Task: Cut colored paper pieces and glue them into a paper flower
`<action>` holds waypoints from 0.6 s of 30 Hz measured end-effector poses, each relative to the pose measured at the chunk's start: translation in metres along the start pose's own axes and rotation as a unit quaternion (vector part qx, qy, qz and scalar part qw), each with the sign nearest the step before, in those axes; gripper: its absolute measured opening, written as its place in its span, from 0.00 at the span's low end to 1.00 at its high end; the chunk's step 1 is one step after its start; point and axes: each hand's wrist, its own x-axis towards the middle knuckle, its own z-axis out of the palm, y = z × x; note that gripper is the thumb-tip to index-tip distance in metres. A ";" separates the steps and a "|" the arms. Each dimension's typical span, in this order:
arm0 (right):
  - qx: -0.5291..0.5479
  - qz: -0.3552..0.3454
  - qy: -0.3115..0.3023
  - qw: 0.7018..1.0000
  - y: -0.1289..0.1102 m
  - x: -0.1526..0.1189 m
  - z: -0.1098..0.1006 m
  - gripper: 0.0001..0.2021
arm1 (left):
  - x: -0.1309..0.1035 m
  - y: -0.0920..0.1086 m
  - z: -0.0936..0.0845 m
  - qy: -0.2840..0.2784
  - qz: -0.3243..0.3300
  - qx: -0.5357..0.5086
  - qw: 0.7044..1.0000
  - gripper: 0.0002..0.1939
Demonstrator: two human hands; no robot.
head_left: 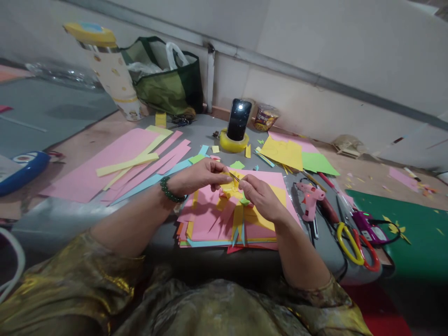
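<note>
Over a stack of coloured paper [205, 221], my two hands work close together. My right hand [259, 195] is closed in a pinch on a thin dark stick-like tool [234, 177], whose exact kind is too small to tell. The tool's far end reaches my left hand [210, 175], whose fingers are pinched together; what they hold is hidden. Just beneath the hands sits folded yellow paper [230, 187], with a green piece [244, 201] beside it. Yellow strips [237, 220] and pointed blue ends hang toward me from it.
Right of the stack lie a pink glue gun [310, 200], scissors [350, 242] and a purple device [370, 227]. Pink sheets and strips [133, 154] spread leftward. A phone [239, 119] leans in a yellow tape roll [234, 142]. Behind stand a tumbler [110, 74] and green bag [171, 88].
</note>
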 end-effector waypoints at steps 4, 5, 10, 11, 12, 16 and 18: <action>0.001 -0.001 -0.002 1.000 0.000 0.000 0.000 0.15 | 0.000 0.000 0.000 -0.004 0.000 0.003 1.000 0.11; 0.000 -0.002 -0.002 1.000 0.000 0.000 0.000 0.15 | 0.000 0.000 0.001 -0.004 0.002 0.002 1.000 0.11; -0.005 -0.009 -0.001 1.000 0.001 0.000 0.000 0.15 | -0.001 0.000 0.000 -0.007 0.010 0.002 1.000 0.13; -0.004 -0.009 -0.001 1.000 0.001 0.000 0.000 0.15 | -0.001 0.000 0.000 -0.009 0.010 0.003 1.000 0.13; -0.003 -0.010 0.000 1.000 0.001 0.000 0.000 0.15 | -0.001 0.000 0.000 -0.009 0.010 0.004 1.000 0.13; -0.004 -0.010 0.005 1.000 0.002 0.000 0.000 0.15 | 0.000 0.000 0.000 -0.004 0.012 0.004 1.000 0.13; -0.004 -0.008 0.004 1.000 0.002 -0.001 0.000 0.15 | 0.001 0.000 0.000 -0.006 0.014 0.004 1.000 0.12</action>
